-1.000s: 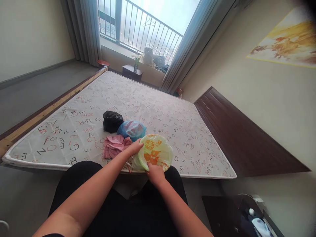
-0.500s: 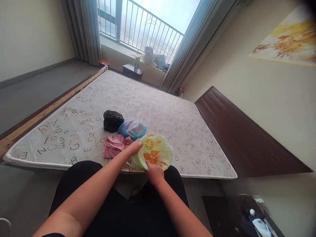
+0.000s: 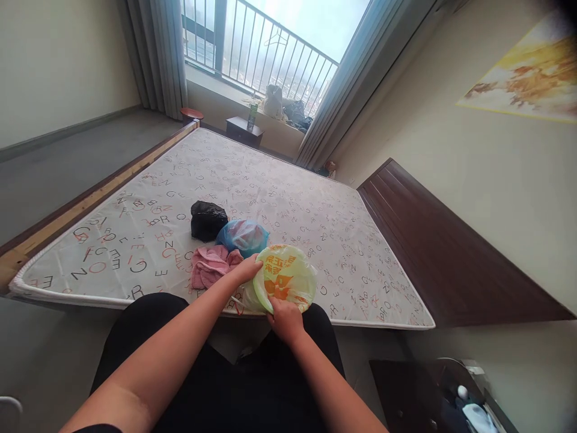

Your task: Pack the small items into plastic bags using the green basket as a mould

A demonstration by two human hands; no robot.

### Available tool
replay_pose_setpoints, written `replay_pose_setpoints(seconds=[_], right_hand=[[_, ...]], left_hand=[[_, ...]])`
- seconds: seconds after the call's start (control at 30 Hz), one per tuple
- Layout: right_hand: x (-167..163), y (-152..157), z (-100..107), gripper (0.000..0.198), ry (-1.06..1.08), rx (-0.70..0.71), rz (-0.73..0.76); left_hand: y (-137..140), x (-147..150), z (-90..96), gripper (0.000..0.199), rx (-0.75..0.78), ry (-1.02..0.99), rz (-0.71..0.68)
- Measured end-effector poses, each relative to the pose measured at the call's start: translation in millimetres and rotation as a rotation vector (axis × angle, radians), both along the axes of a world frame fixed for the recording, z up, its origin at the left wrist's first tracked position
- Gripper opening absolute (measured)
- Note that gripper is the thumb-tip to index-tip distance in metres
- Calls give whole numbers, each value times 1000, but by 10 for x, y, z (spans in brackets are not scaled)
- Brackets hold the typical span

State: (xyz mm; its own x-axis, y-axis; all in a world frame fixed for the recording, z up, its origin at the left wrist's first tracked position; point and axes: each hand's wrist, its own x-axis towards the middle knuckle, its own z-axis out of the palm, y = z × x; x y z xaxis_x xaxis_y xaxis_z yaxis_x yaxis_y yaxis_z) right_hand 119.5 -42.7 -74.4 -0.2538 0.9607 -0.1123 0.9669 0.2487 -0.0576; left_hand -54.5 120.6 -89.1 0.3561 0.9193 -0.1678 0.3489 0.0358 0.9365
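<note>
Over the mattress's near edge I hold a pale yellow-green plastic bag point(image 3: 288, 273) with orange printing. It is spread in a round shape with a rim-like edge; whether a bowl or other container is inside I cannot tell. My left hand point(image 3: 249, 268) is closed on the bag's left edge. My right hand point(image 3: 287, 319) grips its lower edge, thumb on the printed side. Just left of the bag lie a crumpled pink towel point(image 3: 211, 267), a blue plastic bag point(image 3: 243, 236) with something pinkish in it, and a black plastic bag point(image 3: 207, 220).
The letter-printed mattress point(image 3: 279, 192) fills the middle, with a wooden bed rail point(image 3: 90, 198) on the left and a dark headboard point(image 3: 451, 258) on the right. A dark cabinet point(image 3: 401, 397) stands lower right. By the window are a small nightstand point(image 3: 241, 131) and a red stool point(image 3: 192, 113).
The view has shifted slightly. Both hands keep their hold on the yellow-green bag, which stays in nearly the same place; the other bags and the towel have not moved.
</note>
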Motion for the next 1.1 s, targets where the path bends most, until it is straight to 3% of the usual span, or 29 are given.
replay_pose_setpoints(seconds=[0.47, 0.87, 1.1], right_hand=[[-40, -3, -95, 25, -4, 50, -23], [-79, -23, -65, 24, -15, 44, -43], [-91, -19, -82, 21, -25, 55, -43]], left_hand=[[-30, 1, 81, 36, -19, -18, 10], [8, 22, -106, 39, -10, 35, 23], [0, 15, -72, 37, -23, 35, 40]])
